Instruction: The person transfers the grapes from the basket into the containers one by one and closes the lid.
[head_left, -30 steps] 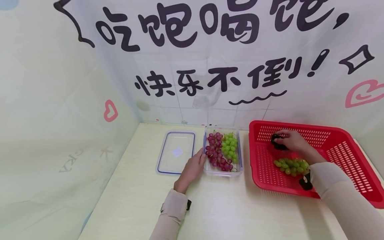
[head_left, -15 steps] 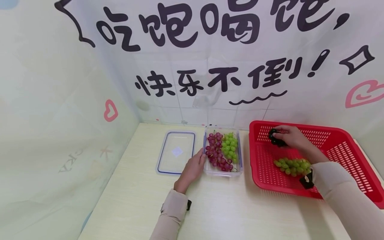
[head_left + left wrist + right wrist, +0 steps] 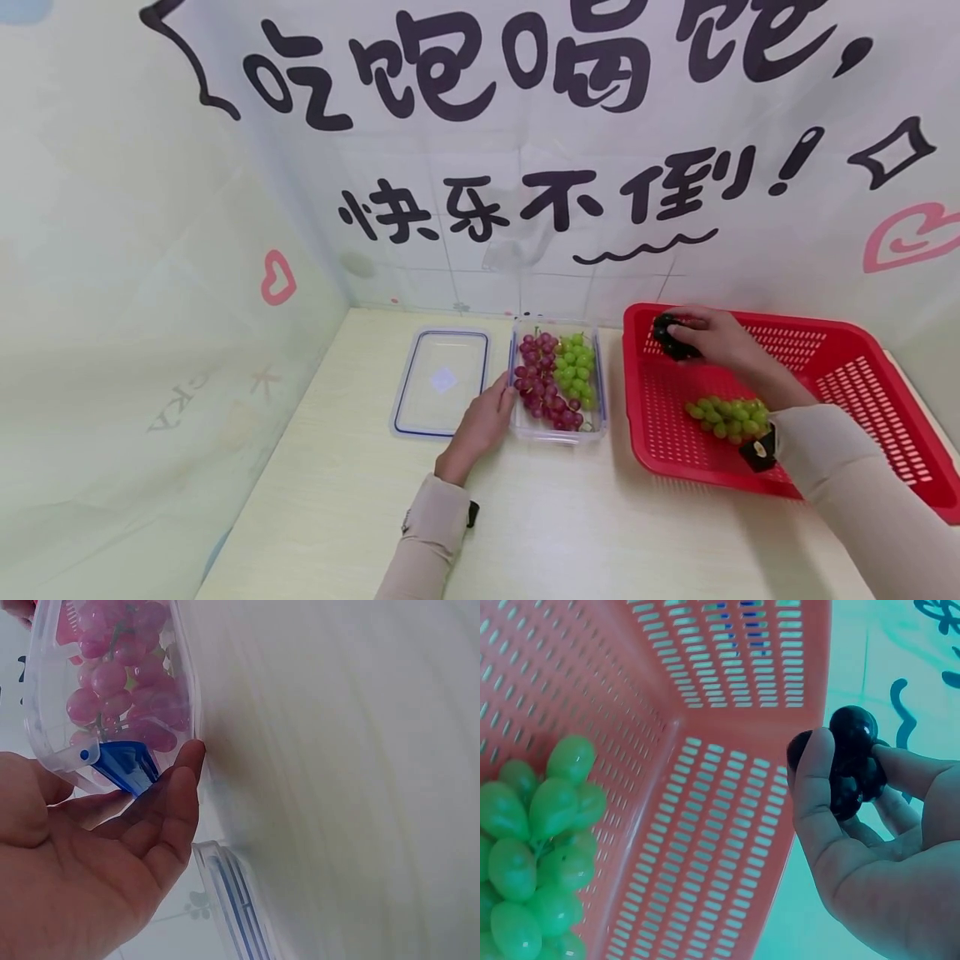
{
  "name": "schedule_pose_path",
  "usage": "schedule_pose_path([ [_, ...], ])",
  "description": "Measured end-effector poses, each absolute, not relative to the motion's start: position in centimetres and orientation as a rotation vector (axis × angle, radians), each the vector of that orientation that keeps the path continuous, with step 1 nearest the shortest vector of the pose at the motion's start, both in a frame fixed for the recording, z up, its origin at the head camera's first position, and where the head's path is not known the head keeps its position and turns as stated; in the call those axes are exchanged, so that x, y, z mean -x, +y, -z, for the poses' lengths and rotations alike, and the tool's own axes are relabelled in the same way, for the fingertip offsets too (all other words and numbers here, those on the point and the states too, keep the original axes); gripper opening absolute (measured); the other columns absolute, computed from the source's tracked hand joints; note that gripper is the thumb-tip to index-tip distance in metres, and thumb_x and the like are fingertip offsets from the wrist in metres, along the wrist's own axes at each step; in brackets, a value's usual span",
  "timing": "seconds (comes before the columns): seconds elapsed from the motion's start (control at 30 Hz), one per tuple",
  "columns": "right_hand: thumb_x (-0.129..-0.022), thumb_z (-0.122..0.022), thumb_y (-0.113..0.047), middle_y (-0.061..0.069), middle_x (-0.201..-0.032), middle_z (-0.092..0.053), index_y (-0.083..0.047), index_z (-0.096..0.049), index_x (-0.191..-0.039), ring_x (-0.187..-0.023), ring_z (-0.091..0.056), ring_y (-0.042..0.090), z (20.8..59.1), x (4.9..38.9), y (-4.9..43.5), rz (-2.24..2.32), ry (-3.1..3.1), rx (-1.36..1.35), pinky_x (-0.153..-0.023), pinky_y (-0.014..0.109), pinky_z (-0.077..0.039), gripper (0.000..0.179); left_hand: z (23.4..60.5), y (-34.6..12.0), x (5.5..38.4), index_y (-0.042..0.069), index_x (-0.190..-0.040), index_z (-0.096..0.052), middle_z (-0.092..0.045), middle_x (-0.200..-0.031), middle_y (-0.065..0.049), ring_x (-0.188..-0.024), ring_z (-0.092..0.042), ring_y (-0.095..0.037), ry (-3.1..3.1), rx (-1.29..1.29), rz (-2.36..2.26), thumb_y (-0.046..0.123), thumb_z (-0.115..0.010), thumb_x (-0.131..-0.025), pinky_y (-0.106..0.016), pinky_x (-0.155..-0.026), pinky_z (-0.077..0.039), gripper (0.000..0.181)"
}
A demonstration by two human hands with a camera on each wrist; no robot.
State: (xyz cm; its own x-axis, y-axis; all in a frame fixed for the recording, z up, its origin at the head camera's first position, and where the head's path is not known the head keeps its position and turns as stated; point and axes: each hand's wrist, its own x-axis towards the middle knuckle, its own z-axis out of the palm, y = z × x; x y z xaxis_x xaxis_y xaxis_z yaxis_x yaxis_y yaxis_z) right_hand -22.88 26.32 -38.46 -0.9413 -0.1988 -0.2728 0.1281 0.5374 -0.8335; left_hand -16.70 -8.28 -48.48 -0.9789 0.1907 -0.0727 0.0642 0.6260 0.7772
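Note:
My right hand (image 3: pixel 716 337) pinches a small bunch of black grapes (image 3: pixel 671 337) between thumb and fingers, over the back left part of the red basket (image 3: pixel 637 400). In the right wrist view the dark, round grapes (image 3: pixel 855 731) show glossy at the fingertips. My left hand (image 3: pixel 480 417) holds the left side of a clear food container (image 3: pixel 555 435); the left wrist view has its fingers (image 3: pixel 176 814) around the blue latch (image 3: pixel 124 761). Red grapes (image 3: pixel 536 367) fill the container's left side, and green grapes (image 3: pixel 576 367) lie on its right.
Another bunch of green grapes (image 3: pixel 727 417) lies in the basket, under the right forearm. A clear lid (image 3: pixel 431 408) with a blue seal lies flat left of the container. A printed sheet (image 3: pixel 480 275) hangs behind the table (image 3: pixel 555 525).
My right hand has moved left and slightly up with the black grapes, towards the basket's back left corner. The left hand and the container have stayed in place.

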Motion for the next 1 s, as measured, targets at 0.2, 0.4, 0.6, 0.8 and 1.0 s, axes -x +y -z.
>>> schedule_pose_path([
  [0.2,-0.106,-0.045,-0.015,0.032,-0.141,-0.044,-0.002,-0.038,-0.149,-0.110,-0.053,0.037,38.1,22.7,25.2,1.445,2.389,0.097,-0.083,0.038,-0.061,0.045,48.6,-8.3,16.7,0.002,-0.155,-0.029,-0.044,-0.152,-0.018,-0.142,-0.038,-0.036,2.702,-0.218,-1.277,0.028,-0.032,-0.110,-0.050,-0.117,-0.034,0.052],
  [0.4,-0.106,-0.045,-0.016,0.029,-0.141,-0.043,-0.005,-0.038,-0.150,-0.113,-0.049,0.038,37.7,22.5,24.4,1.462,2.359,0.123,-0.085,0.037,-0.060,0.046,48.6,-8.3,16.7,0.003,-0.155,-0.029,-0.043,-0.152,-0.017,-0.143,-0.038,-0.035,2.698,-0.226,-1.284,0.029,-0.032,-0.110,-0.049,-0.117,-0.033,0.052],
  [0.6,-0.106,-0.046,-0.017,0.029,-0.142,-0.042,-0.007,-0.038,-0.150,-0.112,-0.049,0.038,37.5,22.6,23.8,1.470,2.345,0.126,-0.082,0.036,-0.061,0.046,48.7,-8.3,16.7,0.003,-0.155,-0.029,-0.044,-0.152,-0.018,-0.142,-0.038,-0.036,2.697,-0.220,-1.284,0.028,-0.032,-0.110,-0.050,-0.117,-0.034,0.052],
  [0.8,-0.106,-0.046,-0.016,0.028,-0.139,-0.046,-0.008,-0.041,-0.149,-0.105,-0.055,0.033,37.2,22.6,23.1,1.491,2.324,0.120,-0.080,0.035,-0.061,0.044,48.7,-8.3,16.6,0.003,-0.155,-0.029,-0.043,-0.153,-0.018,-0.143,-0.037,-0.036,2.686,-0.218,-1.291,0.028,-0.032,-0.110,-0.050,-0.117,-0.034,0.052],
  [1.0,-0.106,-0.047,-0.018,0.026,-0.141,-0.045,-0.011,-0.039,-0.149,-0.109,-0.054,0.035,37.0,22.7,22.5,1.512,2.293,0.126,-0.084,0.035,-0.060,0.045,48.6,-8.3,16.7,0.003,-0.156,-0.028,-0.042,-0.153,-0.017,-0.143,-0.037,-0.036,2.687,-0.215,-1.288,0.028,-0.032,-0.110,-0.050,-0.117,-0.033,0.052],
])
